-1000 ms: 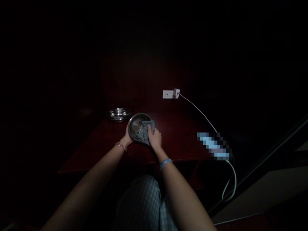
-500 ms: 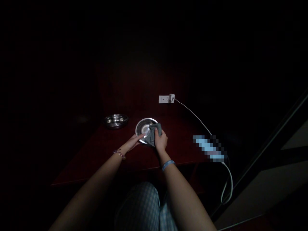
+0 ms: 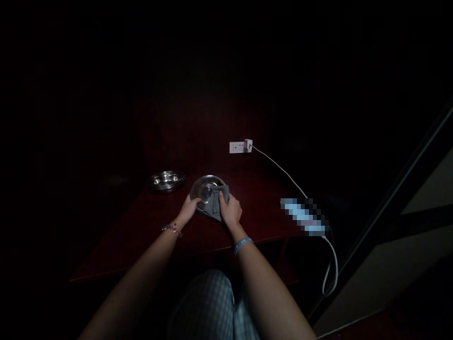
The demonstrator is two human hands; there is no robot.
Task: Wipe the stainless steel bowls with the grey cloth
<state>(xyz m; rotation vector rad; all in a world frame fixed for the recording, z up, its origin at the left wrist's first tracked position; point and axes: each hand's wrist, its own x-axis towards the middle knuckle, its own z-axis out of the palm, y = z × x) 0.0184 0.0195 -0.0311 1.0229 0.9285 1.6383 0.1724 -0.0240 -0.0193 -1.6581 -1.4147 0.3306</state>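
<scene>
Over red table (image 3: 141, 236) | dark wall (image 3: 198, 137) | left hand (image 3: 187, 209) closed on bowl (image 3: 204, 189) | right hand (image 3: 231, 210) clutching cloth (image 3: 213, 204)

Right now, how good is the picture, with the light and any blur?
Head view: very dark around the edges; bright glints on the stacked bowls and a duller sheen in the held bowl; a blocky blur hides the blue object at right.

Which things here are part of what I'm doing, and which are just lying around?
In hand:
- Metal dish, in your left hand
- Grey cloth, in your right hand
- Perhaps the similar stacked dishes

Apparently just there:
- Plugged-in charger and its white cable
- Blurred blue object, too obscured to identify
</scene>
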